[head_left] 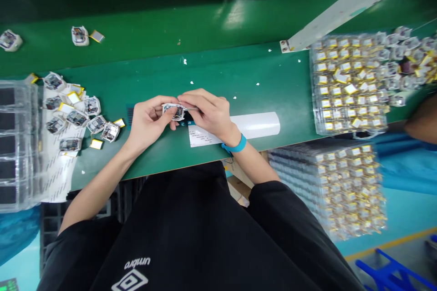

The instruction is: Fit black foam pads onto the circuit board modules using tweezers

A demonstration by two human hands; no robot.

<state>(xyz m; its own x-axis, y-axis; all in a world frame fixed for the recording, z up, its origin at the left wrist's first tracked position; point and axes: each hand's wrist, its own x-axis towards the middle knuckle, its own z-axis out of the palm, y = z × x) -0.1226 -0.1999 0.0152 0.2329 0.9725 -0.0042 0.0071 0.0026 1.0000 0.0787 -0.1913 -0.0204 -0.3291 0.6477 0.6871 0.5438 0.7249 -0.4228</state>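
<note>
Fingers: on the left hand (146, 122) they are nearly closed, thumb over the top and fingertips beneath a small white case (180, 112); on the right hand (210, 111) they pinch close together on a thin grey stick (192, 109), whose exact kind I cannot tell.
White case: held between both hands, just in front of the person's body, over the near side of the green bench (136, 79); its open face is turned up, probably so the parts inside can be seen and reached.
Grip: left seems to steady, while right meets the case's side, where finer control looks wanted.
Paper: a curling white sheet (261, 125) lies under and beside the right forearm, perhaps simply near for easy reach.
Loose cases: a cluster (78, 118) sits to the left, several with flat batteries (96, 144) beside them, likely laid out within arm's reach.
Trays: a clear tray (317, 120) on the right carries rows of batteries, presumably separated to stop tangling; a dark-bottomed tray (31, 154) stands at far left.
Wristband: blue (236, 144), around the right wrist, well away from the fingertips.
</note>
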